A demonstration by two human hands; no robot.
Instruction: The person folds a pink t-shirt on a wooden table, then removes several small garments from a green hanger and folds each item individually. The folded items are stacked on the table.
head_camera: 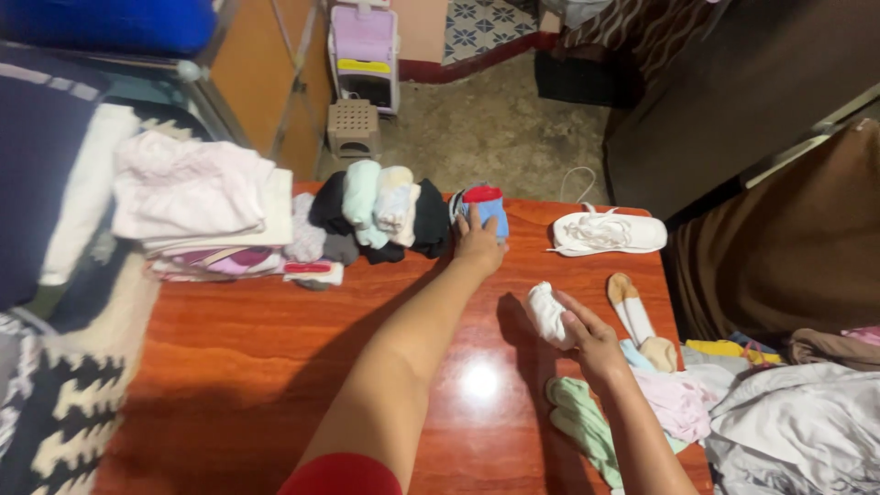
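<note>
Left hand: I see my left hand (478,244) closed on a soft blue sock roll with red cuff (486,209), at the end of the row of rolled socks (371,215).
Right hand: my right hand (592,341) grips a white sock bundle (547,313), well apart from the left.
Surface: glossy red-brown wooden table (275,367).
Room: rough concrete floor (495,128); a white shoe (607,232) lies at the table's far edge.

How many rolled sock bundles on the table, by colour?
Black bundles: 2
Grey bundle: 1
Mint bundle: 1
Cream bundle: 1
Blue bundle, under left hand: 1
White bundle, in right hand: 1
Total: 7
</note>
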